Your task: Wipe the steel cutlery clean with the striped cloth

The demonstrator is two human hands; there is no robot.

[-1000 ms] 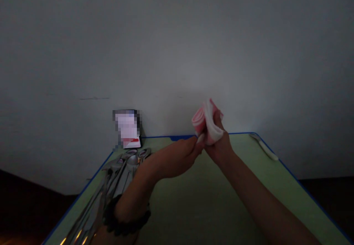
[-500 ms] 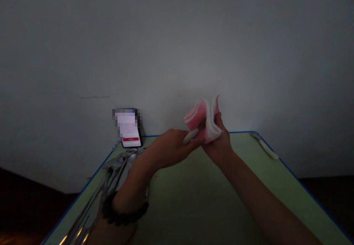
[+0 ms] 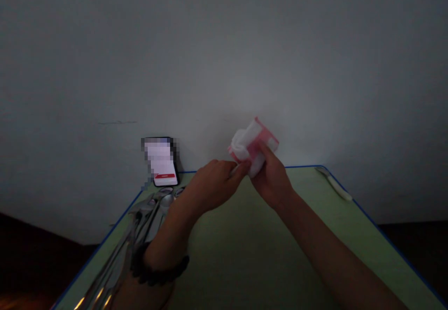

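My right hand [image 3: 275, 177] is closed round a folded pink-and-white cloth [image 3: 255, 144], its thumb pressed on the pink side. Close beside it, my left hand [image 3: 219, 182] is closed on a pale-handled utensil [image 3: 238, 168]. Only a bit of that handle shows between the fingers. Its far end is hidden by the cloth and hands, so I cannot tell its kind. Both hands are above the back part of the green table [image 3: 252, 254].
Several metal utensils [image 3: 150, 217], some with spoon-like or ladle-like heads, lie along the table's left side. A lit phone [image 3: 164, 163] leans on the wall [image 3: 224, 67] at the back left. A white-handled utensil [image 3: 336, 186] lies by the right edge.
The cloth has been turned and folded over, with the right thumb now across its pink side. The pale handle in my left hand shows less than before. Both hands stay in nearly the same place.
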